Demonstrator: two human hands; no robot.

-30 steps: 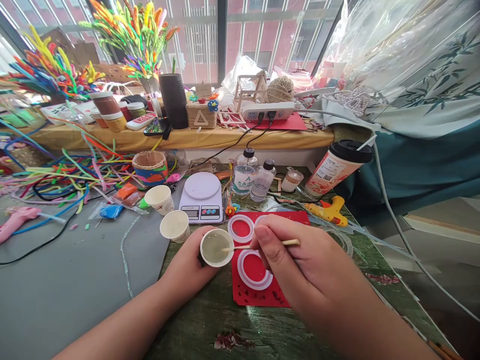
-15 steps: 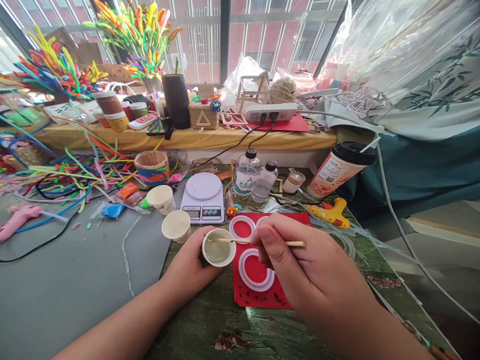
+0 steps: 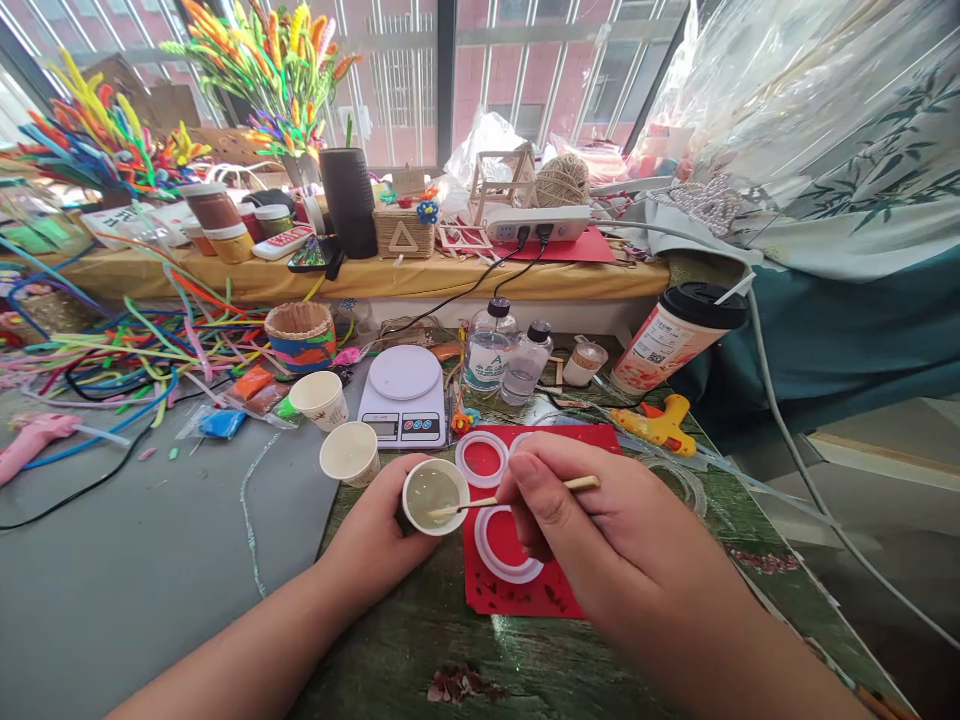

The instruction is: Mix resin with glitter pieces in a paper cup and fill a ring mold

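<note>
Beside the red sheet point(image 3: 559, 600), our left hand point(image 3: 390, 515) grips the liquid-filled paper cup point(image 3: 417, 528), our right hand point(image 3: 592, 520) pinching the stick point(image 3: 486, 502) in it; too hard a stir could slop liquid onto the sheet.

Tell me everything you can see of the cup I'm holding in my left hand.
The small white cup, seemingly paper, is upright with its round, open mouth facing you. It holds cloudy, pale greenish liquid with small bubbles. Your left hand wraps its side; a thin stick dips in.
</note>
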